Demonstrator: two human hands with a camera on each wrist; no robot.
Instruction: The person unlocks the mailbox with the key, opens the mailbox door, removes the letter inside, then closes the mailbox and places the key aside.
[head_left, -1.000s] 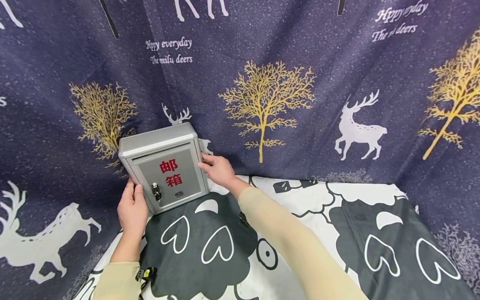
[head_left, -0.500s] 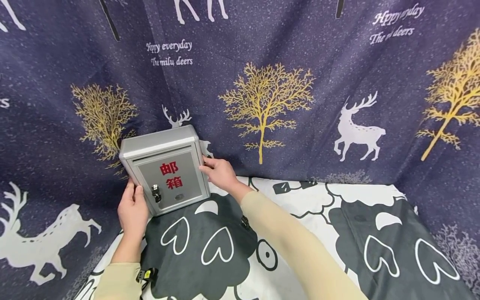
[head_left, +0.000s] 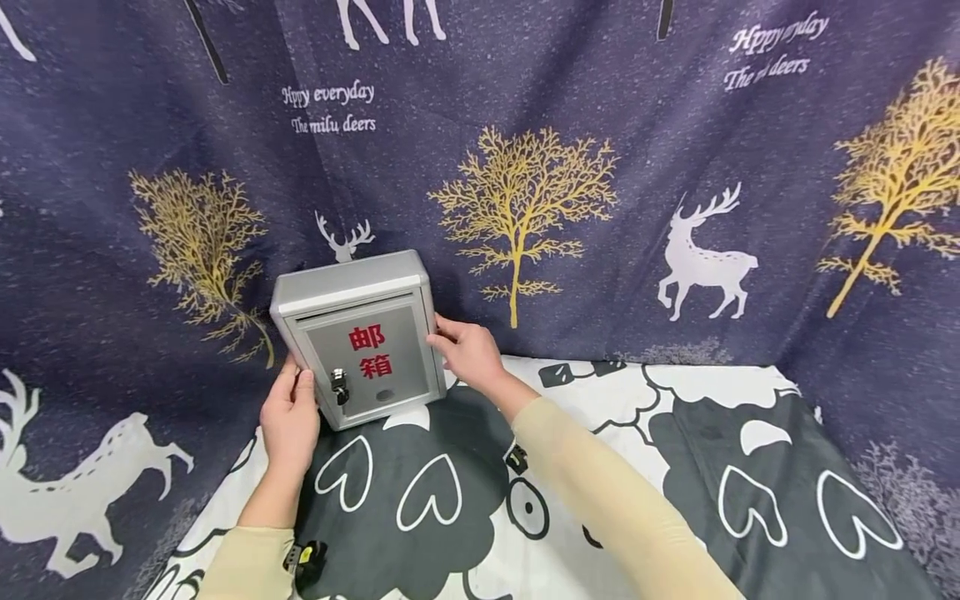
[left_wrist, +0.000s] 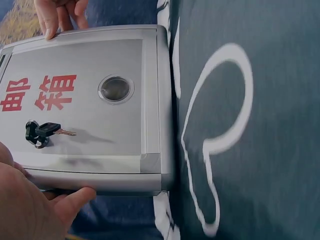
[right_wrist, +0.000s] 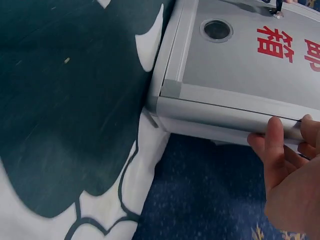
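A silver metal mailbox (head_left: 367, 354) with red characters, a top slot and a round window stands upright between my two hands in the head view, its base on the cloth. A key (left_wrist: 49, 130) sits in the lock on its front, with more keys hanging below. My left hand (head_left: 291, 421) grips the left side, thumb toward the front and fingers partly hidden behind. On the opposite side my right hand (head_left: 472, 354) holds the edge, its thumb near the front frame. In the right wrist view the fingertips (right_wrist: 274, 131) touch the mailbox's side wall.
A dark blue curtain (head_left: 420, 167) printed with golden trees and white deer hangs behind and beside the mailbox. The surface under it bears a white and dark grey patterned cloth (head_left: 570, 542), which extends to the right.
The mailbox has moved to the right along the cloth between both hands, mostly within the last half second. Both hands have kept their hold on its sides.
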